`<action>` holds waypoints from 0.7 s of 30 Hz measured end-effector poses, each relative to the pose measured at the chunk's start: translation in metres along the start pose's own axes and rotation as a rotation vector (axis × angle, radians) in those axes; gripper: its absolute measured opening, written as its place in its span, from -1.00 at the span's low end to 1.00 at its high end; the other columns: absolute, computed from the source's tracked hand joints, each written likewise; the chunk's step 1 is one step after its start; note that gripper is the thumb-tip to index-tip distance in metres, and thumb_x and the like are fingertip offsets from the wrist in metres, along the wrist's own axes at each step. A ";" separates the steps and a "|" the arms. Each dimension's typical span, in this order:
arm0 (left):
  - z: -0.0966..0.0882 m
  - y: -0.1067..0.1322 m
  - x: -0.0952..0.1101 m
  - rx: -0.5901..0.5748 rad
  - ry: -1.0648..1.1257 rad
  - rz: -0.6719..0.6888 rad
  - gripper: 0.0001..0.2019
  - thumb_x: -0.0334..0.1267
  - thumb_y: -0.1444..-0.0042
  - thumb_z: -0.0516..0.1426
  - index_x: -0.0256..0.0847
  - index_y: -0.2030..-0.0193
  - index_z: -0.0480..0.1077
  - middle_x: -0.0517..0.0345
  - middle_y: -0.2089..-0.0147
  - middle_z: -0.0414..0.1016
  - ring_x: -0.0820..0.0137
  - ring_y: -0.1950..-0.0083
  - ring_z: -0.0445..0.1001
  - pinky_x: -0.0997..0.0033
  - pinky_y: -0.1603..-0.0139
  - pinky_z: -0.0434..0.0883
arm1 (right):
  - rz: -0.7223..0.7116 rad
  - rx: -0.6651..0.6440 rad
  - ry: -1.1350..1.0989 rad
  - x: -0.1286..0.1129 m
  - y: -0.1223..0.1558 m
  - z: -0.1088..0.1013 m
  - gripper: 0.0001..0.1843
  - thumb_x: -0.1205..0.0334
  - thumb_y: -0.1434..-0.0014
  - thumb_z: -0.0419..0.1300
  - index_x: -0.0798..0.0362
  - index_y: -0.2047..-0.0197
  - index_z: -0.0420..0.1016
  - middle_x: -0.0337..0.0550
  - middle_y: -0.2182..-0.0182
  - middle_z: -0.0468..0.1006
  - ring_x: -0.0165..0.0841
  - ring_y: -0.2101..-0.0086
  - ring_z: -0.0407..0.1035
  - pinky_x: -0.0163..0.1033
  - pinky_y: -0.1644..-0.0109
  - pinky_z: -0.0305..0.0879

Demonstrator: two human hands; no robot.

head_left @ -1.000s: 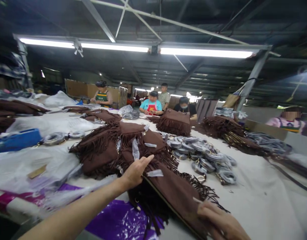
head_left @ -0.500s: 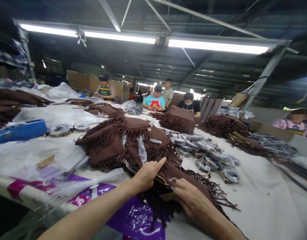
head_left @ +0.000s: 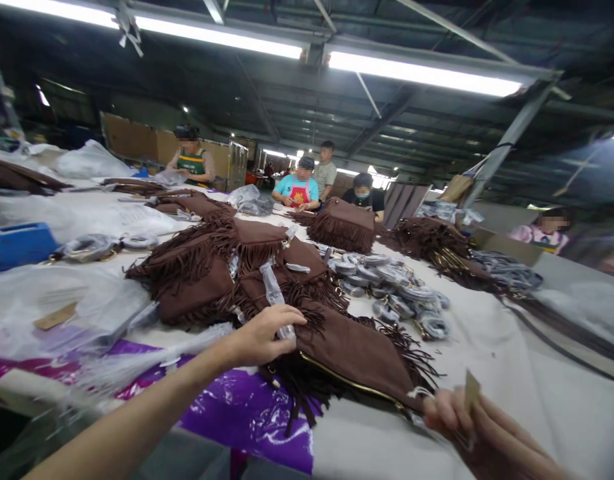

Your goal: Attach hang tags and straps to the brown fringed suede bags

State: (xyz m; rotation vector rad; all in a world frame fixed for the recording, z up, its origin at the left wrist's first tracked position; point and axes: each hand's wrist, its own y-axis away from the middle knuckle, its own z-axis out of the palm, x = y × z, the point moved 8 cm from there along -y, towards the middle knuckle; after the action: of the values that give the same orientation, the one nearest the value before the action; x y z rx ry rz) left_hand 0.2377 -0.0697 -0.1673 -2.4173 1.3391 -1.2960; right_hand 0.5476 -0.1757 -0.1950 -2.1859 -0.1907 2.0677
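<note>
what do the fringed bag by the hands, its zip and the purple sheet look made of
Fringed bag: seemingly suede or suede-like cloth, matt brown, judging by its dull surface and limp fringe.
Zip: probably metal, gold-toned, from its glint.
Purple sheet: likely plastic film, glossy, with sharp white highlights.

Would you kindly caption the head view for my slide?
Left hand at a brown fringed bag, right hand holding a tag.
</note>
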 end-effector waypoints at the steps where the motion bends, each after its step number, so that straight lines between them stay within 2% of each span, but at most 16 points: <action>1: 0.000 0.000 0.004 0.032 0.110 -0.036 -0.63 -0.42 -0.07 0.10 -0.22 -0.05 0.42 -0.03 -0.14 0.42 0.27 -0.09 0.40 0.23 -0.15 0.32 | 0.035 -0.053 -0.232 -0.009 -0.004 0.033 -0.66 -0.09 -0.17 0.24 -0.04 0.48 0.51 -0.16 0.49 0.43 -0.25 0.34 0.43 -0.18 0.21 0.50; 3: 0.013 0.000 0.013 0.026 0.382 -0.111 -0.57 -0.46 -0.03 0.04 -0.23 -0.07 0.40 0.01 -0.03 0.47 0.36 0.09 0.46 0.35 0.04 0.39 | 0.079 -0.170 -0.556 -0.021 -0.012 0.087 -0.70 -0.01 -0.11 0.33 -0.02 0.51 0.46 -0.25 0.54 0.29 -0.35 0.42 0.31 -0.26 0.25 0.44; 4: 0.024 0.000 0.018 -0.014 0.515 -0.151 -0.51 -0.48 0.01 0.03 -0.23 -0.11 0.37 0.05 0.06 0.50 0.40 0.17 0.46 0.40 0.14 0.39 | 0.094 -0.205 -0.654 -0.022 -0.017 0.105 -0.72 0.03 -0.11 0.34 -0.02 0.51 0.46 -0.27 0.54 0.26 -0.38 0.42 0.29 -0.29 0.24 0.42; 7: 0.058 0.002 0.037 -0.142 0.800 -0.235 -0.35 -0.49 0.15 0.03 -0.25 -0.19 0.29 0.20 0.35 0.46 0.44 0.34 0.44 0.48 0.31 0.34 | 0.104 -0.283 -0.749 -0.017 -0.026 0.132 -0.76 0.07 -0.17 0.30 0.00 0.46 0.49 -0.26 0.50 0.28 -0.40 0.38 0.27 -0.33 0.20 0.37; 8: 0.066 0.002 0.041 -0.153 0.835 -0.264 -0.37 -0.48 0.15 0.04 -0.26 -0.18 0.29 0.21 0.38 0.45 0.44 0.36 0.43 0.49 0.35 0.34 | 0.099 -0.299 -0.735 -0.014 -0.028 0.135 -0.76 0.07 -0.19 0.28 0.00 0.44 0.51 -0.25 0.48 0.30 -0.39 0.36 0.27 -0.32 0.18 0.35; 10: 0.074 0.004 0.044 -0.104 0.822 -0.330 -0.52 -0.40 0.07 0.07 -0.27 -0.08 0.33 0.20 0.35 0.46 0.44 0.38 0.43 0.50 0.39 0.33 | 0.091 -0.326 -0.676 -0.008 -0.028 0.139 -0.75 0.07 -0.23 0.23 0.01 0.40 0.53 -0.22 0.45 0.34 -0.36 0.32 0.28 -0.29 0.14 0.32; 12: 0.078 0.008 0.040 -0.038 0.723 -0.403 -0.76 -0.32 -0.05 0.06 -0.28 0.12 0.38 0.19 0.37 0.45 0.48 0.43 0.39 0.53 0.45 0.29 | 0.097 -0.346 -0.608 -0.002 -0.025 0.143 -0.75 0.06 -0.25 0.21 0.02 0.37 0.56 -0.19 0.44 0.38 -0.34 0.29 0.30 -0.26 0.11 0.29; 14: 0.080 0.012 0.033 -0.002 0.615 -0.436 -0.88 -0.30 -0.11 0.04 -0.27 0.34 0.36 0.23 0.45 0.39 0.52 0.49 0.32 0.56 0.49 0.23 | 0.102 -0.352 -0.544 0.005 -0.021 0.145 -0.73 0.03 -0.25 0.20 0.02 0.36 0.57 -0.17 0.43 0.41 -0.32 0.29 0.32 -0.23 0.10 0.27; 16: 0.075 0.016 0.026 0.028 0.522 -0.421 -0.85 -0.31 -0.12 0.03 -0.25 0.46 0.30 0.28 0.51 0.32 0.53 0.49 0.27 0.57 0.49 0.19 | 0.095 -0.359 -0.476 0.011 -0.016 0.141 -0.71 -0.02 -0.23 0.21 0.00 0.35 0.58 -0.16 0.43 0.45 -0.29 0.29 0.35 -0.20 0.11 0.28; 18: 0.064 0.019 0.020 0.071 0.429 -0.396 -0.82 -0.31 -0.14 0.04 -0.25 0.49 0.27 0.30 0.53 0.27 0.53 0.48 0.23 0.57 0.47 0.16 | 0.081 -0.397 -0.358 0.015 -0.009 0.129 -0.69 -0.10 -0.16 0.26 -0.03 0.37 0.59 -0.12 0.41 0.52 -0.24 0.28 0.39 -0.15 0.12 0.29; 21: 0.050 0.025 0.019 0.065 0.262 -0.360 -0.80 -0.32 -0.16 0.05 -0.24 0.50 0.27 0.30 0.53 0.28 0.52 0.46 0.23 0.55 0.44 0.14 | 0.103 -0.454 -0.065 0.018 -0.002 0.099 -0.59 -0.22 -0.01 0.34 -0.05 0.29 0.64 0.02 0.21 0.62 -0.04 0.10 0.44 0.03 -0.04 0.28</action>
State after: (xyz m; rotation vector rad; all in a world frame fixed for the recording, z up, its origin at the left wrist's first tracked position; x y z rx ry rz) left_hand 0.2612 -0.1138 -0.1983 -2.5981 0.9109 -1.7629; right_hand 0.4494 -0.1697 -0.2182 -2.4127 -0.6223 2.3405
